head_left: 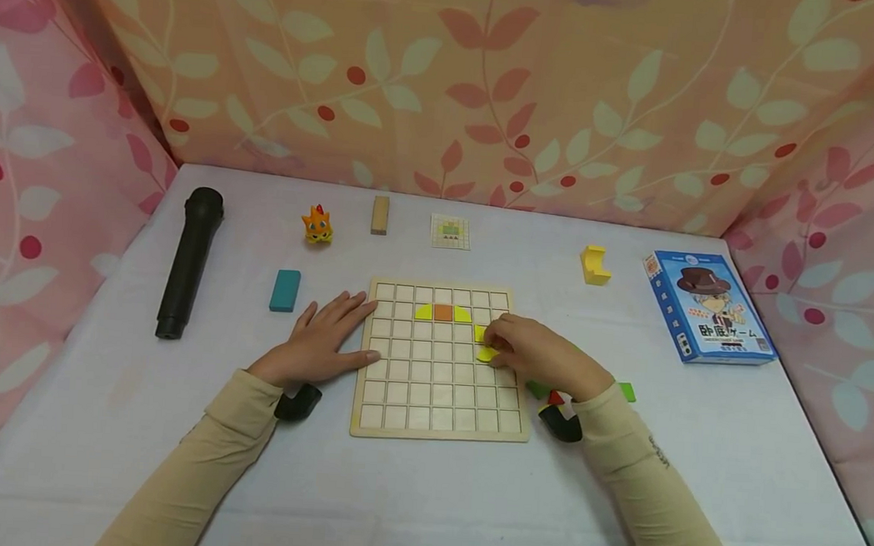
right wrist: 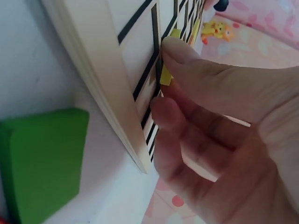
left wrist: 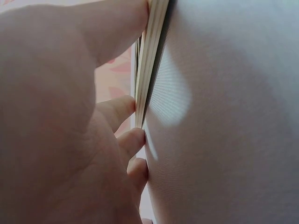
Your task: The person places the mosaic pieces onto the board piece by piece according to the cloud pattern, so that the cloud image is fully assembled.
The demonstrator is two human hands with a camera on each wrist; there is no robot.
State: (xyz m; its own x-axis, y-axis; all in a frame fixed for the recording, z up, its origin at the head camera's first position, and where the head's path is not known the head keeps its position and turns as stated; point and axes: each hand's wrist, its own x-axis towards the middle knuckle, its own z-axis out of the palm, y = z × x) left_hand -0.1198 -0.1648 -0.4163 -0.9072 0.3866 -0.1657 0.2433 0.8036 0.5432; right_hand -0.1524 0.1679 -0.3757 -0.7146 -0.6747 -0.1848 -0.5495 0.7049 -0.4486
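A wooden grid board [head_left: 415,389] lies in the middle of the white table. Near its top row sit an orange square [head_left: 443,312] flanked by two yellow curved pieces. My right hand [head_left: 494,349] rests on the board's right side and pinches a small yellow piece [head_left: 486,354] against the grid, just below a yellow square [head_left: 480,333]. The right wrist view shows thumb and finger on that yellow piece [right wrist: 164,74]. My left hand [head_left: 351,328] lies flat on the table, fingers straight, touching the board's left edge [left wrist: 150,65].
A black cylinder [head_left: 188,262], teal block [head_left: 285,290], orange toy figure [head_left: 317,225], wooden block [head_left: 380,214] and pattern card [head_left: 450,231] lie beyond the board. A yellow block [head_left: 593,265] and blue box [head_left: 708,307] are on the right. Green blocks [head_left: 627,392] [right wrist: 42,158] lie by my right wrist.
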